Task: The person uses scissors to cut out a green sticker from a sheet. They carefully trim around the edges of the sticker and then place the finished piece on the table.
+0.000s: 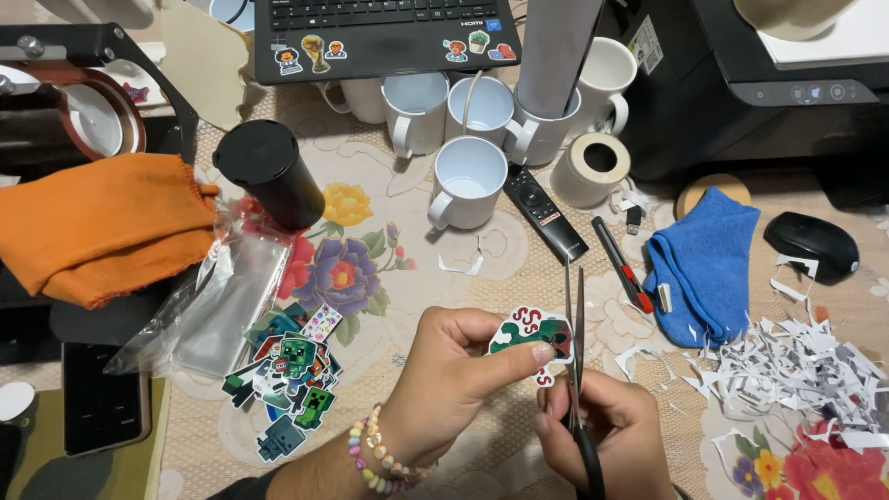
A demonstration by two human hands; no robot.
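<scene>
Left hand [454, 370] pinches a printed sticker [534, 338] between thumb and fingers, holding it up just left of the scissors [576, 370]. Right hand [607, 431] is wrapped round the scissor handles, blades pointing up and away, nearly closed along the sticker's right edge. To my eye, clean work here means turning the sticker into the blades, not swinging the scissors, and keeping the thumb clear of the cut line. Left of the sticker lies a pile of cut stickers [287, 375]; right of it, white paper scraps [796, 370]. White mugs [463, 181] stand beyond it.
</scene>
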